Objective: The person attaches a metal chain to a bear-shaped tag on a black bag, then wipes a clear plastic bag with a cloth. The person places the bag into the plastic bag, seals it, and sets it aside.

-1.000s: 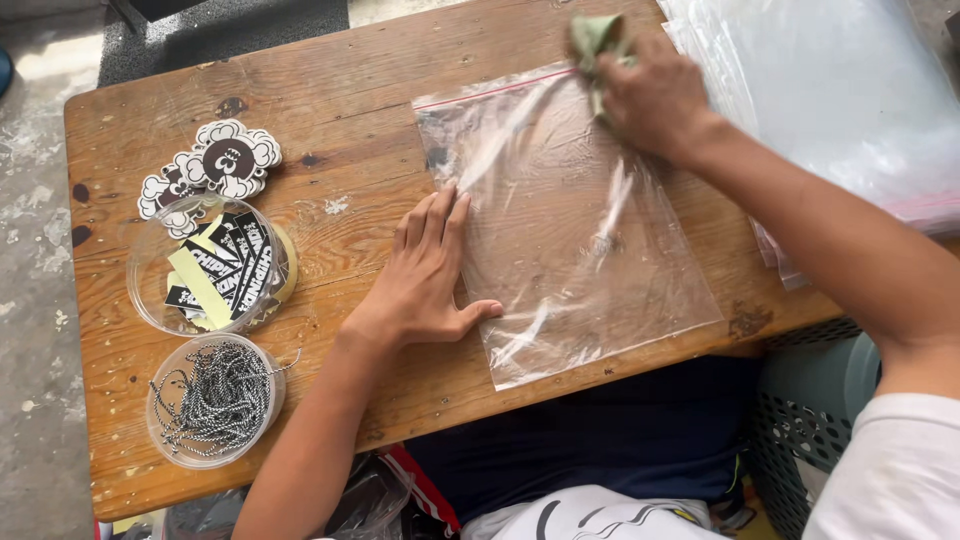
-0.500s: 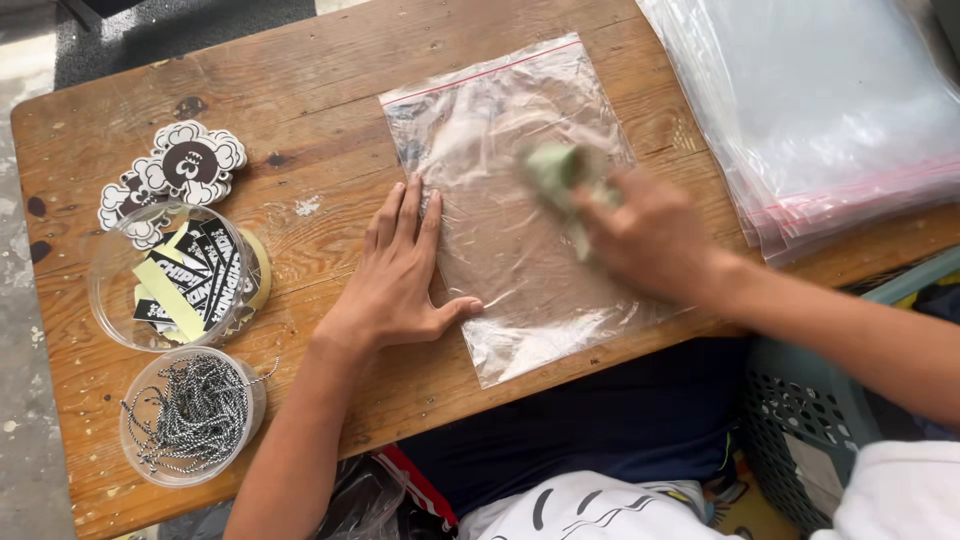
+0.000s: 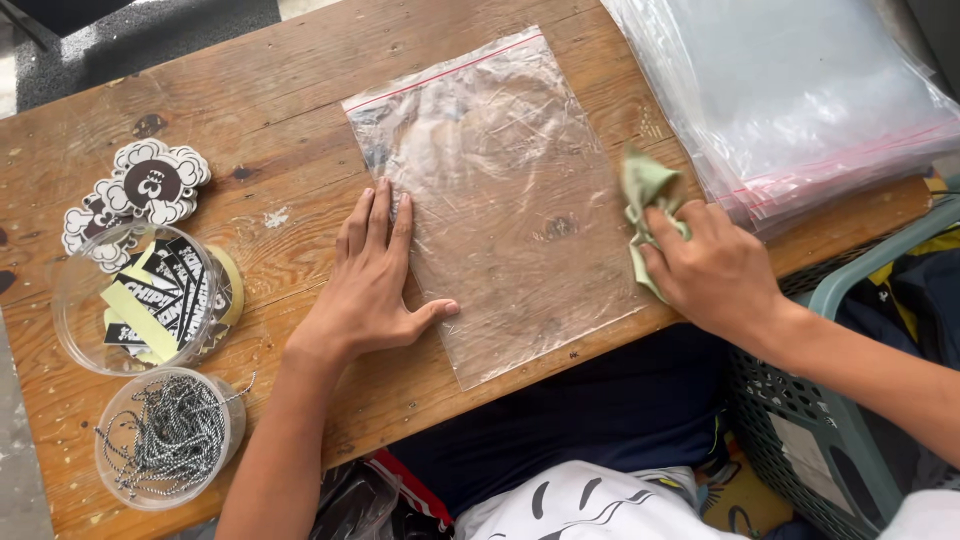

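Observation:
A clear zip-top plastic bag (image 3: 500, 190) lies flat on the wooden table (image 3: 300, 90). My left hand (image 3: 370, 280) rests palm down on the bag's left edge, fingers together, thumb spread onto the plastic. My right hand (image 3: 715, 275) grips a crumpled pale green cloth (image 3: 645, 200) at the bag's right edge, near the table's front edge. The cloth touches the table just beside the bag.
A stack of clear zip bags (image 3: 800, 90) sits at the far right. On the left stand a clear tub of black-and-white labels (image 3: 140, 300), a tub of twisted cords (image 3: 165, 435) and cloud-shaped stickers (image 3: 140, 185). A grey-green perforated basket (image 3: 820, 440) is beside my right arm.
My right hand swept the green cloth from the bag's top right corner down across the plastic and off its right edge. My left hand stayed pressed on the bag.

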